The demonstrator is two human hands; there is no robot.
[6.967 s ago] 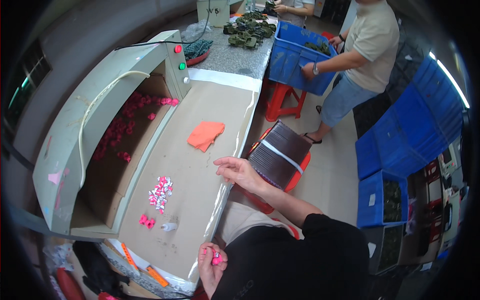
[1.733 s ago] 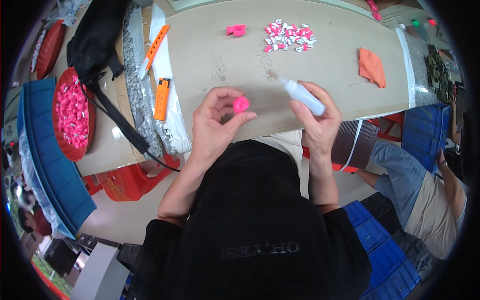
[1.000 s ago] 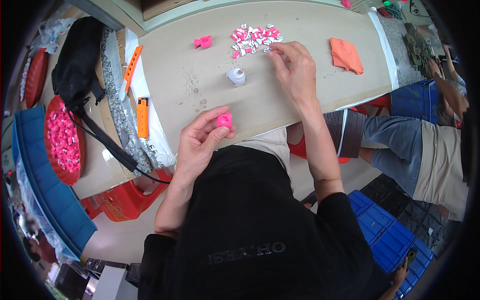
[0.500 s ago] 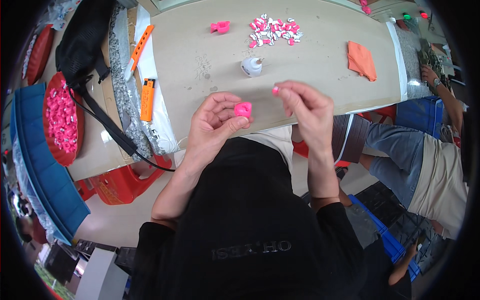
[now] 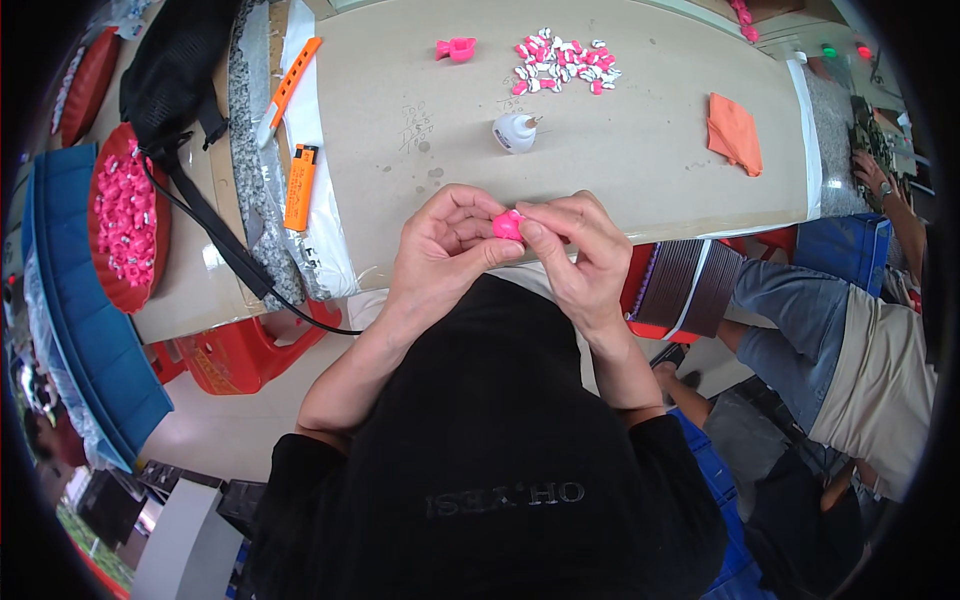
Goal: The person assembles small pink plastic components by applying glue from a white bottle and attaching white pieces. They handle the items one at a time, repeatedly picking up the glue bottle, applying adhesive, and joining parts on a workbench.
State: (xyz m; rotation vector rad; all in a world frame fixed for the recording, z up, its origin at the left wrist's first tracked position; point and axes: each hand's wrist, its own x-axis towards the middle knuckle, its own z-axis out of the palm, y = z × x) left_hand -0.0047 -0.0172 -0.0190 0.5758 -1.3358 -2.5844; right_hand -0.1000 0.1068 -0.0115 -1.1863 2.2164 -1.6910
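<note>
In front of my body, at the table's near edge, the thumb and fingers of my left hand [image 5: 440, 245] close round a rounded, hollow pink plastic part [image 5: 508, 225]. My right hand [image 5: 585, 255] meets it from the right, its thumb and forefinger pinched at the part's upper right side. The small pink-and-white piece seen in that pinch earlier is now mostly hidden by the fingertips. Beyond my hands a white squeeze bottle [image 5: 515, 132] with a narrow tip stands on the table. Behind it lies a pile of small pink-and-white pieces [image 5: 565, 65], with another pink part [image 5: 456, 50] to its left.
An orange cutter knife [image 5: 290, 90] and an orange lighter [image 5: 300, 188] lie at the table's left. Farther left is a red tray [image 5: 104, 262] of pink parts beside a black bag [image 5: 170, 80]. An orange cloth [image 5: 734, 135] lies right. Another person [image 5: 850, 340] is at the right.
My right hand has moved left with the small piece and now touches the pink part. My left hand still holds that part, which has turned. The whole view has shifted slightly.
</note>
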